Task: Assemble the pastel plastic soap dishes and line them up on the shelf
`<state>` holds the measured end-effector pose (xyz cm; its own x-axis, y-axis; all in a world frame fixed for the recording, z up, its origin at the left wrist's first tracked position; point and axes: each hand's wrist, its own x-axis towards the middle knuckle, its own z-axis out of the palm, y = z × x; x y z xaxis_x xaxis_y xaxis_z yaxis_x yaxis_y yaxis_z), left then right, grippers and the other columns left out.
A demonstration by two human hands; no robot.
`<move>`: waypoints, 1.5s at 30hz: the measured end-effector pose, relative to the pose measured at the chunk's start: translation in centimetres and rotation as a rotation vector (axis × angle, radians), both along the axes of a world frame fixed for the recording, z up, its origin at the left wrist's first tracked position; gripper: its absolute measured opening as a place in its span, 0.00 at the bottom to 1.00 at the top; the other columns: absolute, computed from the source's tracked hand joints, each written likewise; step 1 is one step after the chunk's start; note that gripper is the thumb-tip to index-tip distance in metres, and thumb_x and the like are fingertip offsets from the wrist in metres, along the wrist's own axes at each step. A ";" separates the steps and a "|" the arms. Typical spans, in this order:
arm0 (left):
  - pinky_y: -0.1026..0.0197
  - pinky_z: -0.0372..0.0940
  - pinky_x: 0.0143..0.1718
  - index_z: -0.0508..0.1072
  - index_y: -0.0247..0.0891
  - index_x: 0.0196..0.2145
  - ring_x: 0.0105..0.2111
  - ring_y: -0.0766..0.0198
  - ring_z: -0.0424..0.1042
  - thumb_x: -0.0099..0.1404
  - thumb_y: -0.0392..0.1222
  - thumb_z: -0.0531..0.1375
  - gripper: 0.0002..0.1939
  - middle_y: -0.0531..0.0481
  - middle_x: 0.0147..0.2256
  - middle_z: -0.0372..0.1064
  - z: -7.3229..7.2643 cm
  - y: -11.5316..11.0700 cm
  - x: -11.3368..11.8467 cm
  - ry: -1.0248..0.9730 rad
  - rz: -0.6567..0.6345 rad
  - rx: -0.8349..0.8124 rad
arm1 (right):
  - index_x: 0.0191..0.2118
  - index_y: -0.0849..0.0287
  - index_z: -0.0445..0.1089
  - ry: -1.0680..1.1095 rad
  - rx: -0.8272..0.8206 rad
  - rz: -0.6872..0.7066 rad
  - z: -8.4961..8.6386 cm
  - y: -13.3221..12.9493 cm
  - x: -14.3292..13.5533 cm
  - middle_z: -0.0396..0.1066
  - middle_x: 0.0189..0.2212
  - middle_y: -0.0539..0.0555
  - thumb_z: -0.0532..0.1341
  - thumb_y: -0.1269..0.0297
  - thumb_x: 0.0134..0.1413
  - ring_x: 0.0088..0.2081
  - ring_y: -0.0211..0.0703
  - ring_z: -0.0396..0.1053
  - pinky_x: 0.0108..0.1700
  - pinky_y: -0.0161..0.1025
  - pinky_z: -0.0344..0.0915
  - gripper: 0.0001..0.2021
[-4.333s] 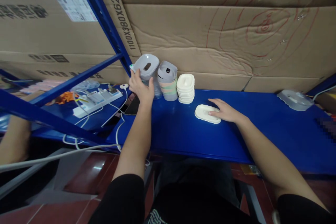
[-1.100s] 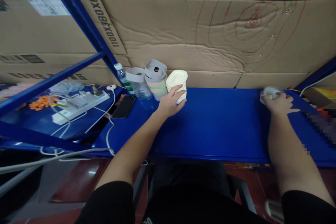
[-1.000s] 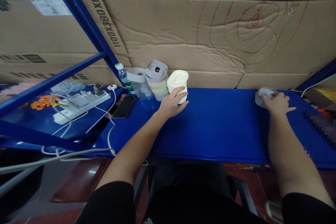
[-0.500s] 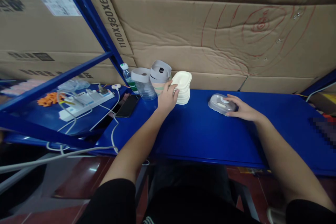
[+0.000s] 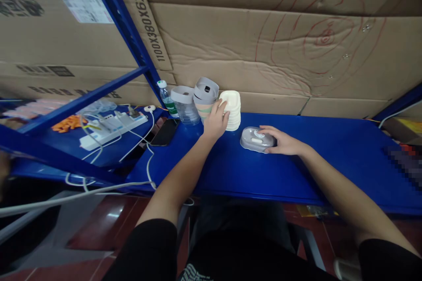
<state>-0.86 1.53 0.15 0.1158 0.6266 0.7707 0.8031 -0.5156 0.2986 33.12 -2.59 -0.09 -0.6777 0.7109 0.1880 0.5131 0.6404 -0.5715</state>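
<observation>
Beside the cups stands a stack of several cream-coloured rounded-square trays point(image 5: 233, 116). My left hand point(image 5: 216, 120) lies against its left side, fingers apart and touching the upper trays; part of the stack is hidden behind them. To the right of the stack, a low grey oval container with a clear cover point(image 5: 256, 141) sits on the blue tabletop, a pale bar and a round white mark showing on it. My right hand point(image 5: 285, 141) grips its right end between thumb and fingers.
Two lidded grey cups stand left of the stack, a clear one point(image 5: 187, 107) and a patterned one point(image 5: 206, 94). Further left are a water bottle point(image 5: 169, 103), a black phone point(image 5: 165, 132) and a power strip point(image 5: 114, 131) with loose cables. Cardboard point(image 5: 231, 48) walls the back.
My right hand has slid the grey container leftward, closer to the stack. My left hand stays against the stack. The whole view has shifted slightly.
</observation>
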 end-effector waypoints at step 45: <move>0.54 0.75 0.48 0.68 0.41 0.63 0.50 0.57 0.77 0.74 0.58 0.59 0.27 0.35 0.68 0.61 4.0 0.5 -10.4 -0.532 0.373 0.297 | 0.52 0.54 0.72 0.768 -0.123 -0.435 0.3 -0.7 -3.4 0.80 0.36 0.52 0.66 0.39 0.60 0.22 0.39 0.72 0.28 0.41 0.71 0.26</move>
<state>-11.28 1.99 4.20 -0.5046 0.3063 0.8072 0.7260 -0.3554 0.5887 29.68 -3.34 0.17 -0.0617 0.9211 0.3844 0.1437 0.3893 -0.9098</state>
